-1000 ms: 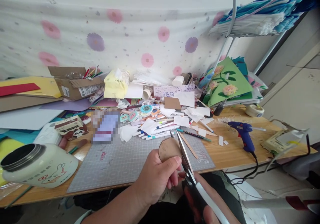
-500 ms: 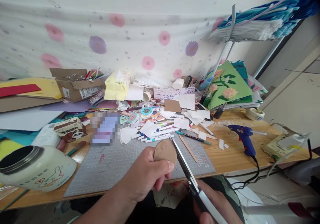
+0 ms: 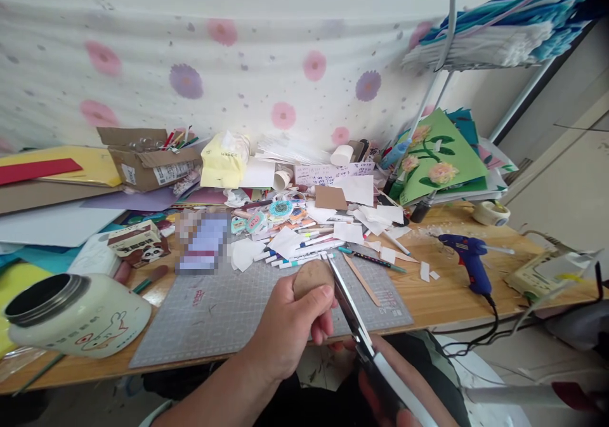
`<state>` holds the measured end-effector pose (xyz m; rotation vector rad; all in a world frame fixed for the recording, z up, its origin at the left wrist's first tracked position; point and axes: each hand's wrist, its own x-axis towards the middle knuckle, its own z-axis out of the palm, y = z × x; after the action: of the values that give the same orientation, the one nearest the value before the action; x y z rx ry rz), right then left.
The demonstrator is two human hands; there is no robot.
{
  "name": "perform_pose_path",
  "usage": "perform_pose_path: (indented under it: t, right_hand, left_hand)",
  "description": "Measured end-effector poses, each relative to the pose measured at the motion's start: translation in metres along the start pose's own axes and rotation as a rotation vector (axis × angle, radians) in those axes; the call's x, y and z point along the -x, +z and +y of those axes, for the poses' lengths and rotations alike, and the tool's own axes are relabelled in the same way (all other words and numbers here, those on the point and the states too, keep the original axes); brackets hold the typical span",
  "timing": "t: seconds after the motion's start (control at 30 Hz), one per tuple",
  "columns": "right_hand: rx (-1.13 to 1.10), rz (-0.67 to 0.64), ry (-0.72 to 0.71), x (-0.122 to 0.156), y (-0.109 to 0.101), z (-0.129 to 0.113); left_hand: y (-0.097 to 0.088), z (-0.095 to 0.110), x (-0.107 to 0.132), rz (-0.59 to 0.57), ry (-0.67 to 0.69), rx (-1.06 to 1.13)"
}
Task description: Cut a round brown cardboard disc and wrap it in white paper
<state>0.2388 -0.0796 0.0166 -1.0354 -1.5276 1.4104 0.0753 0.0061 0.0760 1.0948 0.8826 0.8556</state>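
My left hand (image 3: 290,328) pinches a small rounded piece of brown card (image 3: 311,275), thumb on top, just above the near edge of the grey cutting mat (image 3: 228,313). My right hand (image 3: 397,389), low at the bottom edge, is closed round the handles of a pair of scissors (image 3: 354,322). The blades point up and away and run along the right edge of the brown card. Both hands hover in front of the wooden table (image 3: 442,294), over my lap.
Markers (image 3: 299,252), white paper scraps and stickers litter the mat's far side. A cream jar (image 3: 71,316) lies at the left, a cardboard box (image 3: 147,160) and yellow tissue pack (image 3: 223,159) behind. A blue glue gun (image 3: 469,262) lies at the right, near a green flower card (image 3: 438,157).
The scissors and brown card have stayed together while both hands shifted slightly; the blades have slid a little along the card's right edge. The view rocked a little.
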Motion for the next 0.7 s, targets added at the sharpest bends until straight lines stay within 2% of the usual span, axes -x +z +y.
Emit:
perform_pose_path:
  t: [0.07,0.17,0.47,0.7]
  right_hand:
    - [-0.083,-0.058,0.088,-0.001,-0.002,-0.002]
    - [-0.112,-0.068,0.18,-0.003,-0.004,-0.001]
    - [0.112,-0.017,-0.039,0.0,-0.008,0.013]
    - [0.196,-0.021,-0.026,0.01,-0.017,0.01]
  left_hand:
    - [0.0,0.0,0.002,-0.037,-0.049,-0.035]
    - [-0.001,0.002,0.004,-0.087,-0.079,-0.08]
    - [-0.005,0.015,0.006,-0.164,-0.073,-0.141]
    - [-0.015,0.026,0.006,-0.185,-0.118,-0.213]
